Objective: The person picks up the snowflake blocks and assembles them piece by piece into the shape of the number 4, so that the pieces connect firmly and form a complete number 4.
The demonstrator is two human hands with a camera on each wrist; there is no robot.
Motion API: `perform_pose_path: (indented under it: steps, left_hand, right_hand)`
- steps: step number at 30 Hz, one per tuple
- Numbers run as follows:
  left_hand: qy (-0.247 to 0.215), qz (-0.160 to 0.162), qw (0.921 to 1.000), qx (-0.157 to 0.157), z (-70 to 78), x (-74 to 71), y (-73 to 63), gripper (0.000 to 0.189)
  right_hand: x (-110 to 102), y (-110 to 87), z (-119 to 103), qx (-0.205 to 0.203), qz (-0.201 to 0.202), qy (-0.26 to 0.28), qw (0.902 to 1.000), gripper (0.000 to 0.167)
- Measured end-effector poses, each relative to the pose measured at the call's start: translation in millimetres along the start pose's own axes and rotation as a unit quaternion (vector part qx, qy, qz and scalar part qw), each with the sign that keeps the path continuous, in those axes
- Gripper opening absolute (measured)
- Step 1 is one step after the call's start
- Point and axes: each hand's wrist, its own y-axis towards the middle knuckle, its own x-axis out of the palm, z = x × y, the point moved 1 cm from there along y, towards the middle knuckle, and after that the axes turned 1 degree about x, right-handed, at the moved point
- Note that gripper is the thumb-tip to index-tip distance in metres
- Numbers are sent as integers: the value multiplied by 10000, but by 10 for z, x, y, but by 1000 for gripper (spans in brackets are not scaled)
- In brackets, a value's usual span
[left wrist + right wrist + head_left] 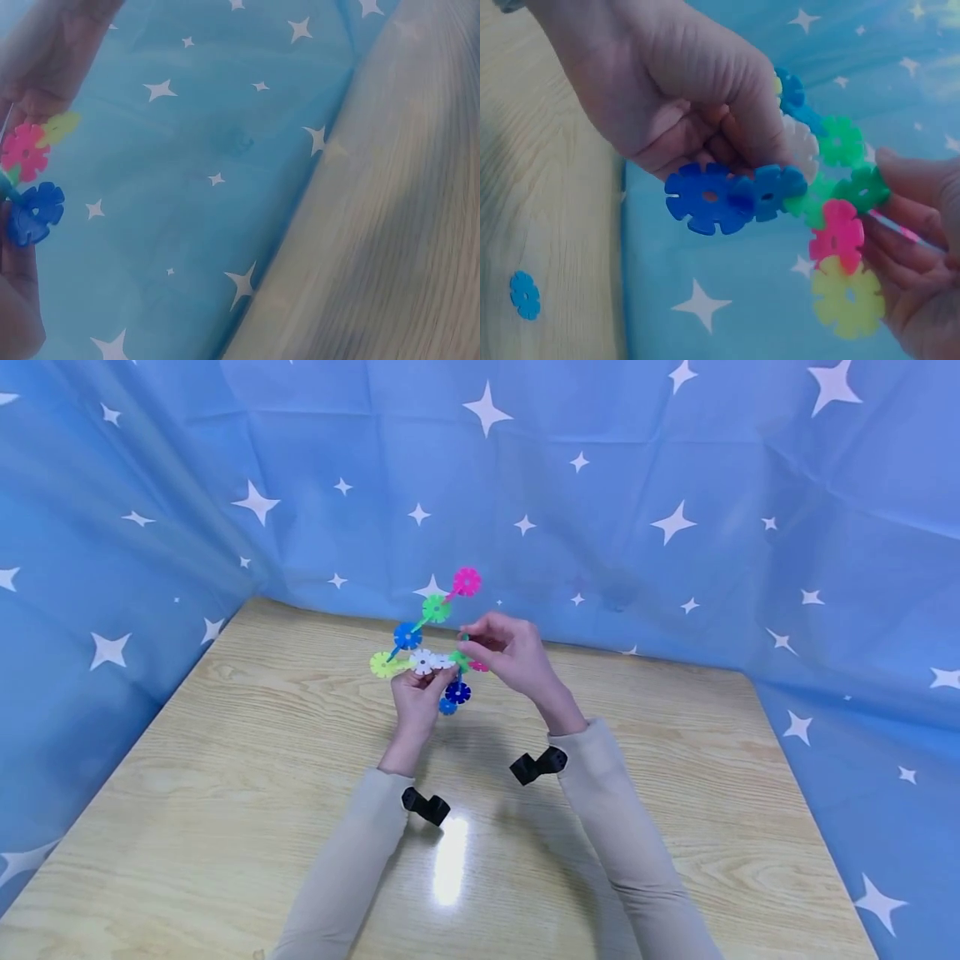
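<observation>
Notched plastic discs of several colours are joined into a branching chain, held above the table by both hands. My left hand (417, 697) pinches the chain by the white discs (423, 662). From there it runs past a yellow disc (381, 665), a blue disc (407, 636) and a light green disc (436, 608) up to a pink disc (467, 582). My right hand (513, 653) pinches a dark green disc (862, 189) against the light green part. Below hang a dark blue disc (709, 196), a second pink disc (836, 236) and another yellow disc (847, 296).
A loose light blue disc (525, 295) lies on the wooden table (675, 760), below the hands. A blue curtain (615, 510) with white stars stands behind the table and along its sides. Black wrist cameras (538, 766) sit on both sleeves.
</observation>
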Motion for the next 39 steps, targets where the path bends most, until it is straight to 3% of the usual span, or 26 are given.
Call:
perform_pose_path:
  steps: [7, 12, 17, 20, 24, 27, 31, 35, 39]
  left_hand:
    - [-184, 54, 9994, -298, 6, -18, -29, 28]
    - [-174, -159, 9994, -243, 23, 4, 2, 21]
    - [-214, -270, 9992, -203, 47, 9, 26, 31]
    - [-93, -235, 9996, -115, 67, -7, 48, 35]
    - [44, -102, 9999, -98, 82, -56, 83, 33]
    - [89, -62, 9999, -69, 92, -94, 101, 20]
    - [134, -83, 9999, -39, 105, -120, 112, 18]
    - [69, -69, 9999, -128, 101, -128, 123, 29]
    - [-4, -90, 9998, -164, 95, -131, 132, 33]
  right_hand:
    - [54, -27, -102, 242, 96, 136, 9996, 9]
    - [31, -45, -106, 80, 194, 244, 9995, 9]
    - [-31, -60, -97, 34, 87, 58, 9999, 15]
    - [-73, -95, -18, 134, 464, 175, 9987, 21]
    - [-86, -146, 260, 653, 1230, 629, 9883, 24]
    - [-35, -189, 608, 1440, 1394, 703, 9772, 25]
    - [120, -258, 995, 2242, 829, 212, 9708, 26]
    - [310, -304, 1188, 2304, 13, -372, 9724, 28]
    - [451, -330, 1316, 2406, -325, -697, 9676, 31]
